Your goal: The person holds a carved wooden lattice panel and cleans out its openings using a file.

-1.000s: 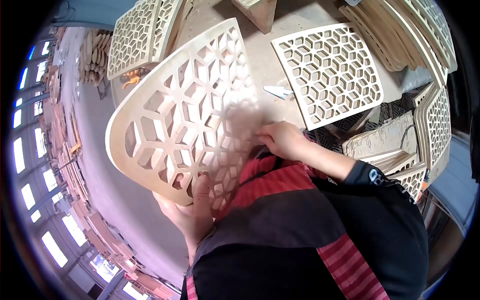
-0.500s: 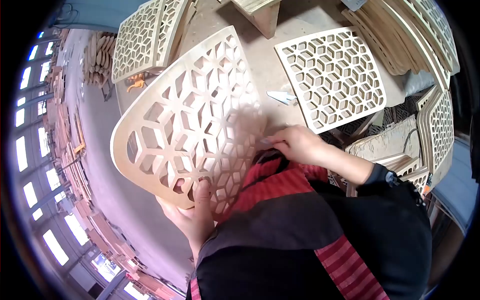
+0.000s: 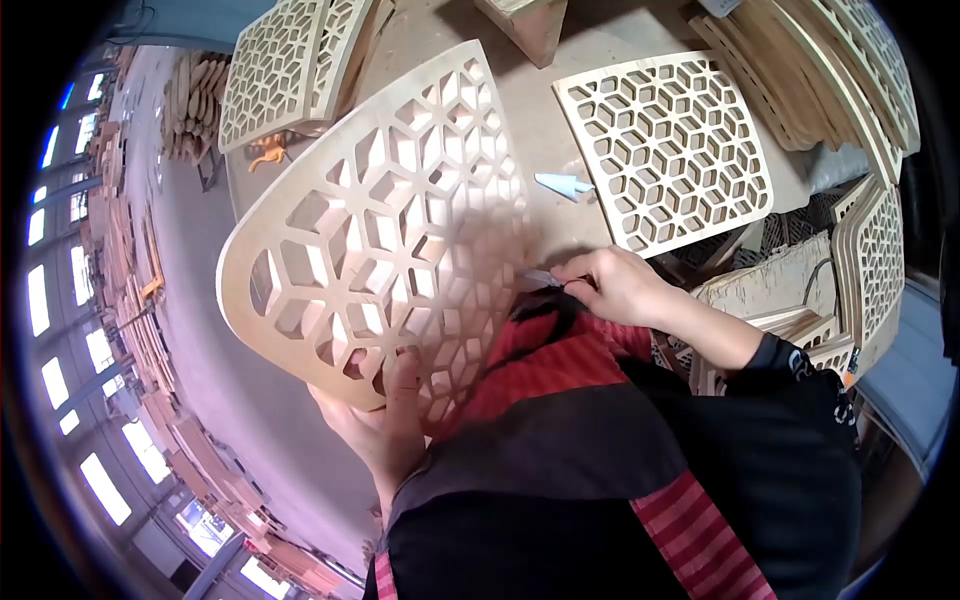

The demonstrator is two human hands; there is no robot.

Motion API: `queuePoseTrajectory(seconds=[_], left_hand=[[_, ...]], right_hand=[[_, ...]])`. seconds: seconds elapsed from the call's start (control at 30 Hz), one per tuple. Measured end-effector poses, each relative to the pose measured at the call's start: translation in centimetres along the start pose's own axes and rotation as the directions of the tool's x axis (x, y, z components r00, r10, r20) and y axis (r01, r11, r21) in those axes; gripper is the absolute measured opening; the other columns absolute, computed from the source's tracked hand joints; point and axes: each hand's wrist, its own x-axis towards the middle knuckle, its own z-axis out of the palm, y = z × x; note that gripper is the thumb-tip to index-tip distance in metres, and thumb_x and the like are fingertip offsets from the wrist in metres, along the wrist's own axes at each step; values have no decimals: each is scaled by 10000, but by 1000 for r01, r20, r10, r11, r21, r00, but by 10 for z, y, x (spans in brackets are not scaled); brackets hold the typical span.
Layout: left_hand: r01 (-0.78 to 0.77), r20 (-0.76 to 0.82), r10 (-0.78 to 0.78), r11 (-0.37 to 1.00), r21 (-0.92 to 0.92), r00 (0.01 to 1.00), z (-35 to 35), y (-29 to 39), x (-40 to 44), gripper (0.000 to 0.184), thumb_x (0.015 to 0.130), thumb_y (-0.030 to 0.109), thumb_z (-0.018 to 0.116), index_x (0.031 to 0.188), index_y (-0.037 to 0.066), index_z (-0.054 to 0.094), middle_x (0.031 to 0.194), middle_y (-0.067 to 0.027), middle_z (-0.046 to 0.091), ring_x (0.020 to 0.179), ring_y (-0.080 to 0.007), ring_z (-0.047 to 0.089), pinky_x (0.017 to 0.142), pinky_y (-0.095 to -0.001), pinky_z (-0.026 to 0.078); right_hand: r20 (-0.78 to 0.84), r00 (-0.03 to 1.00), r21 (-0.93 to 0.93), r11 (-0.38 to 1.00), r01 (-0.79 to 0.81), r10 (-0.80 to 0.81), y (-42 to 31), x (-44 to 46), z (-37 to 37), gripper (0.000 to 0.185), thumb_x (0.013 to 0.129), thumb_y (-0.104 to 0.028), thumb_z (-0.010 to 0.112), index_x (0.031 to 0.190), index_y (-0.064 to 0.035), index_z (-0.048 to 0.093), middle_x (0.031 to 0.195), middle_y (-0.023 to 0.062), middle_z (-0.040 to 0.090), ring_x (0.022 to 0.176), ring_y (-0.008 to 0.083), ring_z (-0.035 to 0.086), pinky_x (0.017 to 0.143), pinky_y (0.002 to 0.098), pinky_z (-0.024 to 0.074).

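Observation:
My left hand grips the lower edge of a curved plywood lattice panel, its thumb on the front face and a fingertip showing through a cut-out. The panel is tilted up in front of my apron and pierced with diamond-shaped holes. At the panel's lower right edge, my right hand pinches a thin, pale tool. Its tip reaches the panel's edge; its exact kind is hard to make out. A blurred patch covers part of the panel there. A pale blue pointed piece lies on the table.
Another lattice panel lies flat on the worktable. More lattice panels stand at the far left, beside an orange tool. Stacked curved panels fill the right side, and a wooden block sits at the back.
My right hand has shifted slightly right, and more of the thin tool shows. The held panel has moved a little up and left in view, still in my left hand.

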Motion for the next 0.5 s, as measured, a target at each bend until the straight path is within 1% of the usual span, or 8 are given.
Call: queuePoseTrajectory(seconds=[0.07, 0.2, 0.3, 0.37, 0.4, 0.43, 0.47, 0.5], left_hand=[[55, 7, -54, 993, -107, 998, 3, 8, 1, 708, 757, 39, 743, 1348, -60, 366, 1245, -155, 503, 1118, -239, 547, 958, -359, 452], [12, 10, -11, 996, -92, 1000, 2, 7, 3, 714, 753, 33, 745, 1356, -52, 370, 1241, -158, 501, 1097, -235, 555, 967, -354, 448], [10, -2, -10, 995, -97, 1000, -7, -14, 12, 711, 755, 29, 742, 1359, -46, 374, 1232, -157, 507, 1084, -226, 557, 956, -342, 455], [-18, 9, 20, 990, -140, 1000, -12, -25, 16, 704, 756, 26, 739, 1357, -43, 378, 1220, -152, 516, 1075, -219, 555, 950, -340, 456], [-17, -21, 12, 957, -289, 1000, -9, -25, 19, 694, 755, 28, 741, 1349, -42, 390, 1207, -147, 527, 1069, -210, 555, 939, -343, 458], [-90, 6, 95, 958, -271, 995, -15, -38, 27, 668, 755, 16, 739, 1329, -47, 402, 1158, -140, 557, 1046, -212, 567, 924, -353, 467], [-74, 20, 83, 957, -280, 996, -20, -52, 35, 633, 761, 12, 734, 1307, -48, 419, 1129, -135, 571, 1001, -209, 586, 891, -344, 482], [-61, 34, 74, 955, -291, 997, -26, -69, 43, 597, 768, 8, 729, 1285, -50, 436, 1100, -130, 585, 955, -206, 606, 858, -335, 497]], right_hand=[[27, 1000, -67, 998, -13, 15, -1, 13, 11, 215, 861, -160, 614, 1022, -68, 723, 989, 161, 702, 931, 353, 663, 839, 429, 526], [65, 984, -190, 970, -153, 168, 0, 43, 41, 248, 860, -156, 608, 1076, -86, 707, 933, 157, 701, 911, 367, 659, 827, 440, 527], [28, 999, -151, 988, -24, 29, 10, 8, 18, 233, 856, -152, 621, 1056, -77, 713, 930, 165, 701, 891, 364, 660, 808, 431, 535], [92, 990, -104, 990, -99, 109, 5, -12, -20, 205, 839, -112, 655, 1025, -52, 718, 940, 165, 710, 876, 317, 683, 787, 391, 542], [86, 993, -21, 997, -80, 82, 12, -19, -32, 182, 828, -103, 650, 990, -63, 724, 969, 136, 711, 885, 316, 682, 794, 385, 539], [77, 996, 64, 996, -56, 51, 14, -20, -43, 163, 817, -94, 645, 955, -73, 730, 997, 107, 712, 894, 314, 680, 802, 379, 536], [132, 981, 8, 989, -145, 143, 6, -18, -57, 199, 797, -74, 670, 986, -70, 729, 950, 124, 717, 863, 300, 686, 790, 370, 535], [76, 981, 20, 983, -182, 180, 11, -13, -56, 217, 811, -83, 658, 1016, -73, 729, 919, 139, 718, 843, 294, 690, 789, 372, 533]])
